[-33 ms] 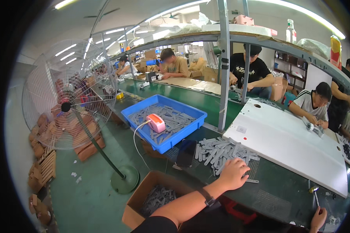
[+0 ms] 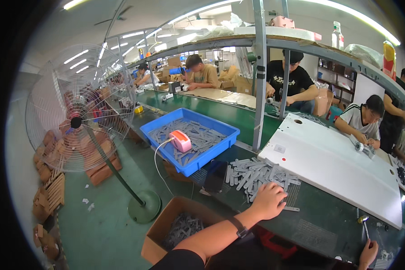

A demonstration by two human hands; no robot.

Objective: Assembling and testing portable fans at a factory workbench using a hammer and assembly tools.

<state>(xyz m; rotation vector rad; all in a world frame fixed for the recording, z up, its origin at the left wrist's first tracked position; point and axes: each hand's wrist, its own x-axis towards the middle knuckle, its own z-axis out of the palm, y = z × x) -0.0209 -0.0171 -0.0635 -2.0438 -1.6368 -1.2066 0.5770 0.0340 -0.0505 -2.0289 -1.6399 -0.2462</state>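
My left hand (image 2: 268, 201) rests at the near edge of a pile of flat grey strips (image 2: 252, 175) with rounded ends, on the dark green bench. Its fingers curl downward, and what they hold, if anything, is hidden beneath them. One grey strip (image 2: 293, 209) pokes out from under the hand, its end on the bench. At the lower right, my right hand (image 2: 369, 254) is closed round the handle of a small hammer (image 2: 363, 220) with a brass-coloured head. The hammer's head lies near the front edge of a white panel.
A blue tray (image 2: 195, 168) of strips holds a pink-and-orange corded device (image 2: 181, 141). Below the bench stands a cardboard box (image 2: 154, 240) with more grey parts. The white panel (image 2: 328, 166), a metal post (image 2: 259, 90) and a floor fan (image 2: 76, 122) surround the area. Several people work beyond.
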